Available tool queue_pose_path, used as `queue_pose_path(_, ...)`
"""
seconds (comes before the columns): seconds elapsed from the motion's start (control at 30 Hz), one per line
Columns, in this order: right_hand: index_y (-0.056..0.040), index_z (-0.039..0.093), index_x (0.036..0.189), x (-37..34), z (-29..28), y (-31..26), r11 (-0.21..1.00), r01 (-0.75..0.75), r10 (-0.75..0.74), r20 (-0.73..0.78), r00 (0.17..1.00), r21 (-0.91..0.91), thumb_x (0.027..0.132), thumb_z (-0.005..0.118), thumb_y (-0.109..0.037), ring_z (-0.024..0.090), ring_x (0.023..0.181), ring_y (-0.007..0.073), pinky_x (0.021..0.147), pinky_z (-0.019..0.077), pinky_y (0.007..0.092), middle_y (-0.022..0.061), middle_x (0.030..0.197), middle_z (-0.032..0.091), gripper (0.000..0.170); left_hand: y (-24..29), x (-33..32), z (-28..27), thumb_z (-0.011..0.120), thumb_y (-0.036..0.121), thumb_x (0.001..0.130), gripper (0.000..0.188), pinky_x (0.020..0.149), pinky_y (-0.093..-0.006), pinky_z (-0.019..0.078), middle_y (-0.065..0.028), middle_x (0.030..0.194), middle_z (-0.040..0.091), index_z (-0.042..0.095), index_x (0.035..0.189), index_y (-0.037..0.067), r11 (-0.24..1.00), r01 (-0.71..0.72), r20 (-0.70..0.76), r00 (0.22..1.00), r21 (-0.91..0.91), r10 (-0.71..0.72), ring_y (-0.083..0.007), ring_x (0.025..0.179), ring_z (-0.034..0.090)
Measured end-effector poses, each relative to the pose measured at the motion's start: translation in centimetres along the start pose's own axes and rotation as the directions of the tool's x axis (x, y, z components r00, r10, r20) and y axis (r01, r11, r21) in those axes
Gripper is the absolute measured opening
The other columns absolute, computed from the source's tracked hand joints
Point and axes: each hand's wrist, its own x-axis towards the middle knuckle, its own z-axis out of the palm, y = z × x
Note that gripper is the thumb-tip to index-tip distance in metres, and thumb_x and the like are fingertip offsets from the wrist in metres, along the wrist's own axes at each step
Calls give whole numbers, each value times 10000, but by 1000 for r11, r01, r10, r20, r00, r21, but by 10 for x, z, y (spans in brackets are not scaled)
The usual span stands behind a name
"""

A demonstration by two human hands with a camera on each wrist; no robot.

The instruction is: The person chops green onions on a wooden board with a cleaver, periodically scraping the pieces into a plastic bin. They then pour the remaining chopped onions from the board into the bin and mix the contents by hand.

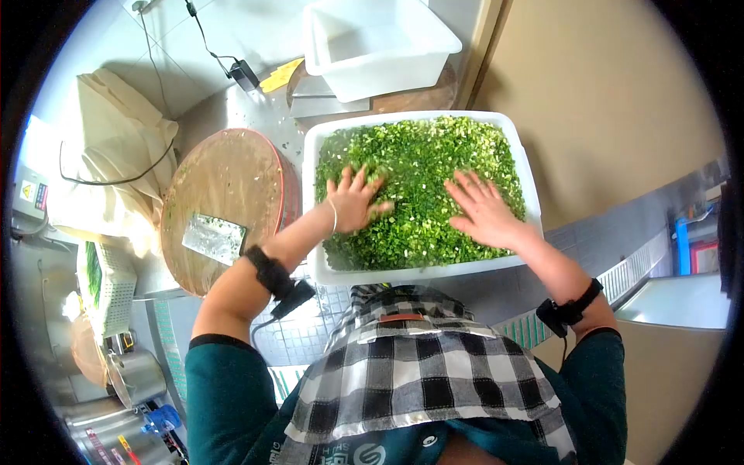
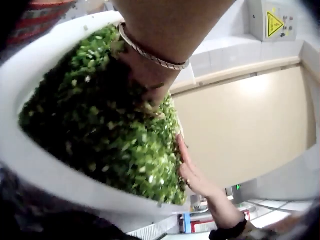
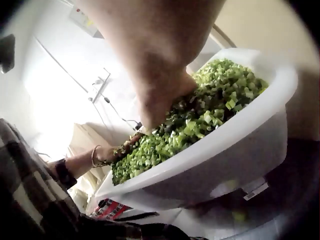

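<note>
A large white plastic tub (image 1: 313,147) brims with chopped green onions (image 1: 418,194), dark green in the middle and paler toward the far right. On the left part of the heap lies my left hand (image 1: 355,205), its fingers spread and pointing away from me. My right hand (image 1: 487,213) rests on the right part, fingers straight and slanting up to the left. In the left wrist view, bits of green onion (image 2: 145,150) surround the left hand, whose fingertips are hidden. The right wrist view has the right hand (image 3: 162,100) against the heap near the tub's wall (image 3: 225,162).
Left of the tub stands a round wooden chopping board (image 1: 232,167) with a cleaver (image 1: 215,239) lying on it. Behind is another white tub (image 1: 387,46), beside a yellow glove (image 1: 280,75). A beige panel (image 1: 604,108) rises at the right. A white basket (image 1: 108,291) sits far left.
</note>
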Motion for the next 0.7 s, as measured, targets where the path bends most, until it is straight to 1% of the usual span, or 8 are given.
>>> queue_pose_path(0.07, -175, 94, 1462, 2, 21, 1, 995, 97, -98, -47, 994, -12, 913, 357, -526, 8, 1392, 336, 1106, 45, 525, 125, 1516, 23, 702, 9, -15, 10, 259, 621, 890, 722, 1042, -636, 135, -171, 1503, 83, 59, 1463, 231, 999, 5, 16, 1000, 39, -6, -435, 1364, 61)
queue_pose_path(0.2, -174, 123, 1459, 12, 34, -1, 993, 117, -117, -45, 992, -3, 909, 371, -527, 22, 1387, 366, 1097, 49, 546, 142, 1513, 47, 699, 8, -9, 37, 304, 605, 889, 723, 1057, -622, 99, -162, 1501, 101, 100, 1462, 214, 995, 5, -46, 999, 103, 0, -421, 1371, 27)
queue_pose_path(0.3, -178, 133, 1459, 19, 38, -1, 996, 93, -92, -41, 995, 15, 905, 383, -529, 34, 1383, 380, 1093, 54, 552, 153, 1509, 60, 703, 15, -4, 33, 344, 529, 912, 678, 1056, -621, 101, -153, 1506, 77, 143, 1458, 180, 979, 30, 93, 994, 204, -50, -422, 1372, -4)
queue_pose_path(0.4, -191, 131, 1460, 10, 24, -5, 996, 92, -92, -3, 996, 21, 910, 367, -533, 20, 1388, 364, 1097, 51, 539, 143, 1512, 51, 689, 10, -6, 25, 355, 490, 921, 656, 1053, -625, 102, -153, 1509, 59, 136, 1459, 187, 991, 20, 102, 994, 135, -34, -428, 1370, -15)
queue_pose_path(0.43, -195, 92, 1460, 2, 7, -8, 996, 69, -71, 46, 996, 51, 921, 296, -533, -12, 1389, 341, 1106, 34, 517, 128, 1512, 13, 668, 9, -10, 17, 373, 476, 918, 665, 1052, -632, 95, -166, 1509, 37, 116, 1461, 190, 1000, 26, 71, 997, -1, -26, -434, 1368, -30)
queue_pose_path(0.47, -199, 54, 1461, 0, -6, -9, 996, 45, -52, 94, 994, 81, 933, 225, -532, -45, 1389, 319, 1114, 17, 496, 113, 1513, -25, 647, 12, -9, 8, 373, 476, 918, 665, 1052, -632, 95, -166, 1509, 37, 116, 1461, 190, 1000, 23, 58, 998, 8, -24, -434, 1368, -30)
queue_pose_path(0.57, -212, 75, 1459, 9, -17, -2, 999, 15, -12, -65, 998, 43, 935, 232, -527, -29, 1392, 301, 1119, 16, 488, 82, 1517, -2, 631, 41, -2, -24, 411, 502, 895, 726, 1046, -641, 93, -190, 1504, 17, 92, 1462, 181, 993, -29, -38, 999, -113, 25, -442, 1364, -34)
queue_pose_path(0.7, -224, 94, 1458, 53, -19, 20, 996, -37, 19, -229, 973, -75, 946, 218, -502, 1, 1396, 286, 1124, 30, 481, 70, 1517, 33, 596, 55, 65, -35, 420, 518, 886, 742, 1056, -628, 88, -186, 1504, 38, 106, 1461, 168, 994, -84, -165, 984, -65, 72, -433, 1368, -20)
